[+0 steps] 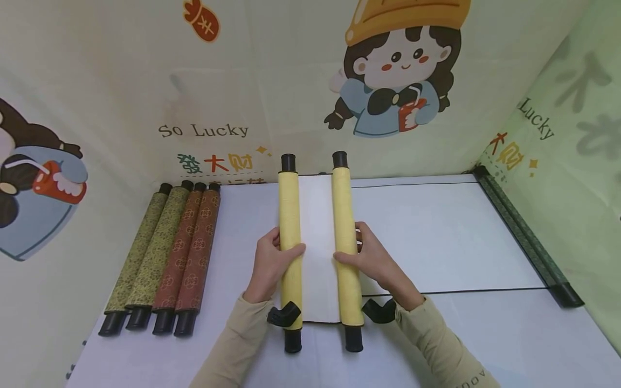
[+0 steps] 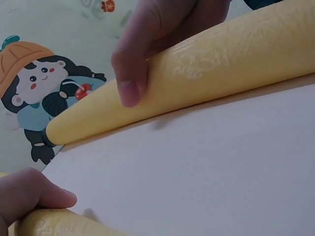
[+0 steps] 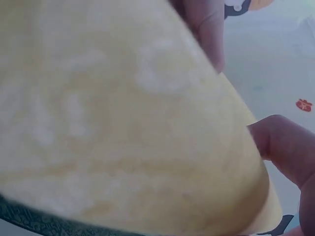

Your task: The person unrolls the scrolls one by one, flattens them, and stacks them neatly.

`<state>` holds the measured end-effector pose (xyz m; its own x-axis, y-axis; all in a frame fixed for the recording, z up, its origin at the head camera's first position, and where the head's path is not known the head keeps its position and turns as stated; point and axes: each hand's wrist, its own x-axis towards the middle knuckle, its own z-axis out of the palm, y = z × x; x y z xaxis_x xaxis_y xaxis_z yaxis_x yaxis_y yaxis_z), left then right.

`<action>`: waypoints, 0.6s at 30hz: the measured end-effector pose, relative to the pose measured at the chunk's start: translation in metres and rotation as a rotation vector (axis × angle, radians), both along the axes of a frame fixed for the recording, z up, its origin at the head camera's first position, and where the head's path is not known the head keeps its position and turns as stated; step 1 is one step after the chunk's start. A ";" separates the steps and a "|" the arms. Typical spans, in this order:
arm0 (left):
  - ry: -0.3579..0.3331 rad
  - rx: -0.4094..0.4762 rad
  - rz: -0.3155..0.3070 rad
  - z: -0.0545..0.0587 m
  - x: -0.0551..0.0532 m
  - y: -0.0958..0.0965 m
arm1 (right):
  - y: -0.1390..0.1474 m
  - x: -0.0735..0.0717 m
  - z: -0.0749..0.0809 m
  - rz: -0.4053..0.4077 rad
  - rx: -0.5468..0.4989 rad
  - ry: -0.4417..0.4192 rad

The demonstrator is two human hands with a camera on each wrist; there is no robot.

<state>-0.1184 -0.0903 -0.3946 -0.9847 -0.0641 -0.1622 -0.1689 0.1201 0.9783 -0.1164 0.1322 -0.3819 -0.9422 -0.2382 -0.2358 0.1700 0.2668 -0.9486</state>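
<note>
A yellow scroll lies partly unrolled in the head view, a strip of white paper (image 1: 318,242) showing between its left roll (image 1: 290,215) and right roll (image 1: 343,210). Black knobs cap the rolls' ends. My left hand (image 1: 273,264) grips the left roll, thumb across its top. The right roll is gripped by my right hand (image 1: 380,264), its thumb lying over the yellow surface and its fingers on the outer side, partly hidden. In the left wrist view, both rolls (image 2: 211,59) flank the white sheet. The yellow roll (image 3: 133,123) fills much of the right wrist view.
At left lie two olive patterned scrolls (image 1: 155,248) and two red-brown ones (image 1: 198,248), side by side. On the right, a large white sheet (image 1: 436,231) extends to a dark green roll (image 1: 526,231). A printed cloth (image 1: 291,81) hangs behind the table.
</note>
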 end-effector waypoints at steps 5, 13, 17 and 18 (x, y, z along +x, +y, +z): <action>-0.012 0.013 -0.012 0.001 -0.002 -0.003 | 0.002 -0.001 0.002 -0.003 0.021 0.003; -0.028 -0.002 -0.025 0.003 -0.002 -0.006 | 0.007 -0.002 0.004 -0.008 0.012 0.017; -0.035 -0.026 -0.013 0.003 -0.001 -0.010 | 0.013 -0.002 0.005 -0.030 0.049 0.027; -0.035 -0.028 -0.012 0.002 -0.001 -0.011 | 0.015 -0.002 0.005 -0.034 0.062 0.029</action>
